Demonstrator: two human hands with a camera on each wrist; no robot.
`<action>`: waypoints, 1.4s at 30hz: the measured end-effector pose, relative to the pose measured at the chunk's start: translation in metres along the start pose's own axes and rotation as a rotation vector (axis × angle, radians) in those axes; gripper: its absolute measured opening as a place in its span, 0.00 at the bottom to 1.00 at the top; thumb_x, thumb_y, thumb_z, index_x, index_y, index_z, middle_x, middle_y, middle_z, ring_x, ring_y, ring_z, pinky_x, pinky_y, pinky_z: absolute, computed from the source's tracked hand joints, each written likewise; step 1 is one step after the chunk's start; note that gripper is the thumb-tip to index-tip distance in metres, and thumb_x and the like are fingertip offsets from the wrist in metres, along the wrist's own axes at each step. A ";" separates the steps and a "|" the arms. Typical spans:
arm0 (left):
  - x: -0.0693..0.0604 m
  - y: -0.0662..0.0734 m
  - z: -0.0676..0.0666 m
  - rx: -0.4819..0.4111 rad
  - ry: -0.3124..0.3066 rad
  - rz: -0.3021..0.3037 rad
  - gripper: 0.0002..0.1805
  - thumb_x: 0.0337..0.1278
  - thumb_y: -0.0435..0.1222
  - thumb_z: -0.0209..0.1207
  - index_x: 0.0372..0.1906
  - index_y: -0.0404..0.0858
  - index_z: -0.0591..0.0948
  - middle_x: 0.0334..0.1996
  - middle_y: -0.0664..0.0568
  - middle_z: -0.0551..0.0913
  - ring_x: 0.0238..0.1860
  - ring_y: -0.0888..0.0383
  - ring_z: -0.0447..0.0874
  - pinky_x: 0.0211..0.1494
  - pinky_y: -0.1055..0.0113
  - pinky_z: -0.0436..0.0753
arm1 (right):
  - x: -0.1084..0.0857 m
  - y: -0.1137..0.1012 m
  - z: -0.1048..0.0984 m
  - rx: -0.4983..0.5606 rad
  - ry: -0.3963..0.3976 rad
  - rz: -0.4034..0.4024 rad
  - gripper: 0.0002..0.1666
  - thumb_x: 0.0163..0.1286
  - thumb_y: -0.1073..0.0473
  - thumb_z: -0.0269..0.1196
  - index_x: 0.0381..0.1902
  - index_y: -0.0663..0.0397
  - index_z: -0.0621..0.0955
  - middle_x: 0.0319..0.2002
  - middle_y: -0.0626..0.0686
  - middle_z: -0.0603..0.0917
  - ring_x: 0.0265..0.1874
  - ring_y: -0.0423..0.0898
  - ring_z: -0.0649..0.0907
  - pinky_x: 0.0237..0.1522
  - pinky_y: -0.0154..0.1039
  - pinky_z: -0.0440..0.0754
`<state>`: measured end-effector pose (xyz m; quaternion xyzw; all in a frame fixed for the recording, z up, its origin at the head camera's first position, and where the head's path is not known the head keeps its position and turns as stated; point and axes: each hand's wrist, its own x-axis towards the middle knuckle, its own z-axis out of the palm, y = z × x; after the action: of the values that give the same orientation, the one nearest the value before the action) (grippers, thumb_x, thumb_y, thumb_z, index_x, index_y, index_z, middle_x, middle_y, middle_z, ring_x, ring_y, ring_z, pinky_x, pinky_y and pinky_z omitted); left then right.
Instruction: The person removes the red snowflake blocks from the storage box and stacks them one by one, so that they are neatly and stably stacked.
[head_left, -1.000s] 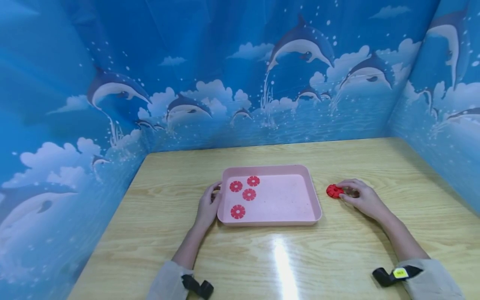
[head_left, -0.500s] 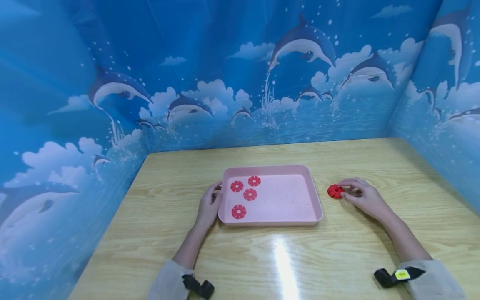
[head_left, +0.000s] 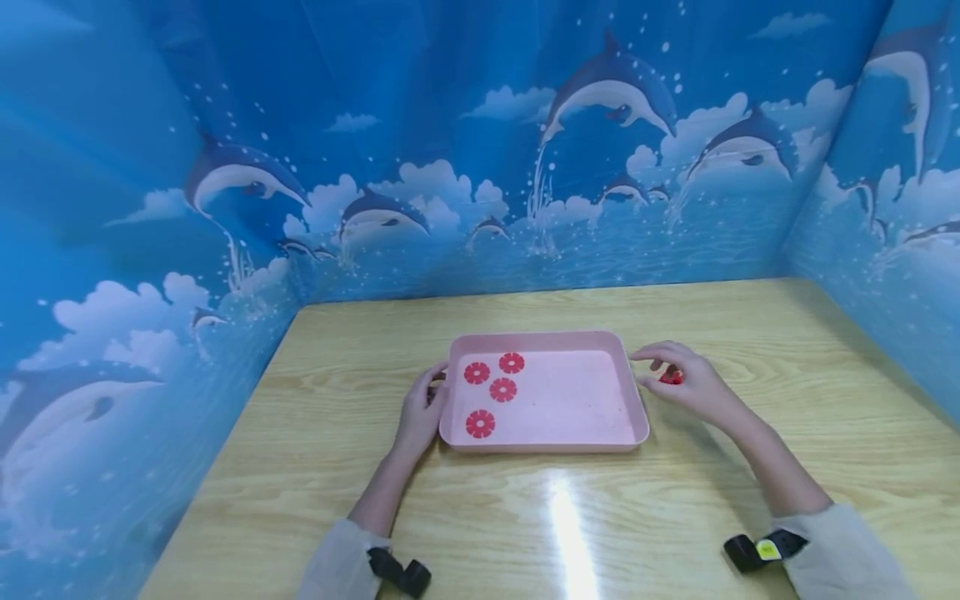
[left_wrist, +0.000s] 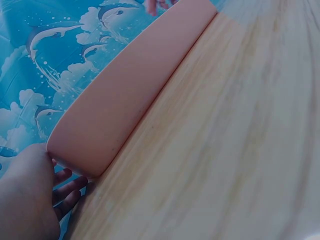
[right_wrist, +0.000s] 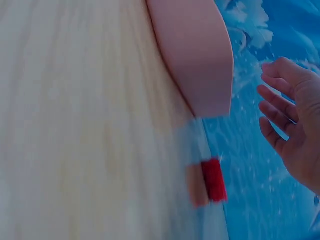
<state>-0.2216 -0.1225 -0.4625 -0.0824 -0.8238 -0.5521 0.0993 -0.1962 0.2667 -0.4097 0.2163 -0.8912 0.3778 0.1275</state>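
Note:
A shallow pink tray (head_left: 570,400) lies on the table, with several flat red notched discs (head_left: 503,389) spread over its left part. My left hand (head_left: 421,408) rests against the outside of the tray's left wall, its bent fingers touching there. In the left wrist view, the fingers (left_wrist: 70,192) lie by the tray's lower corner. My right hand (head_left: 686,383) hovers beside the tray's right rim, thumb and fingers apart, with nothing between them. Partly hidden behind it is a small red stack of discs (head_left: 672,377). The right wrist view shows this red stack (right_wrist: 214,180) standing on the table, apart from the hand.
The wood-grain table (head_left: 360,350) extends around the tray and carries a bright light reflection in front. A blue dolphin-printed curtain (head_left: 465,150) encloses the back and sides. Black wrist cameras (head_left: 765,550) are strapped over both sleeves.
My right hand has left the red stack and moved left, close to the tray's right rim. The stack stays behind on the table. The left hand has kept its place.

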 end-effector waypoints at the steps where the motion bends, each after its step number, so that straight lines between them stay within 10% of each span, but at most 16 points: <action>1: 0.000 0.000 0.000 0.000 0.000 0.002 0.19 0.62 0.32 0.51 0.58 0.34 0.72 0.48 0.41 0.76 0.42 0.49 0.78 0.48 0.58 0.77 | 0.005 -0.004 0.004 0.007 -0.015 -0.009 0.17 0.58 0.68 0.64 0.47 0.62 0.79 0.44 0.57 0.78 0.32 0.50 0.75 0.28 0.37 0.78; 23: 0.000 0.000 0.003 -0.007 -0.006 -0.011 0.19 0.62 0.31 0.51 0.59 0.36 0.72 0.48 0.43 0.76 0.43 0.50 0.78 0.47 0.60 0.78 | 0.076 -0.058 0.098 0.095 -0.333 0.025 0.19 0.57 0.65 0.63 0.48 0.60 0.79 0.45 0.56 0.79 0.38 0.51 0.76 0.34 0.38 0.77; 42: 0.001 -0.001 0.001 -0.004 -0.002 -0.013 0.19 0.62 0.31 0.51 0.59 0.36 0.72 0.48 0.43 0.76 0.42 0.51 0.78 0.47 0.60 0.78 | 0.082 -0.060 0.140 -0.009 -0.294 0.163 0.19 0.50 0.60 0.70 0.42 0.55 0.83 0.31 0.46 0.77 0.30 0.42 0.73 0.31 0.35 0.74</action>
<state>-0.2227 -0.1220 -0.4635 -0.0775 -0.8233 -0.5542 0.0948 -0.2478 0.1035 -0.4366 0.1958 -0.9164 0.3473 -0.0342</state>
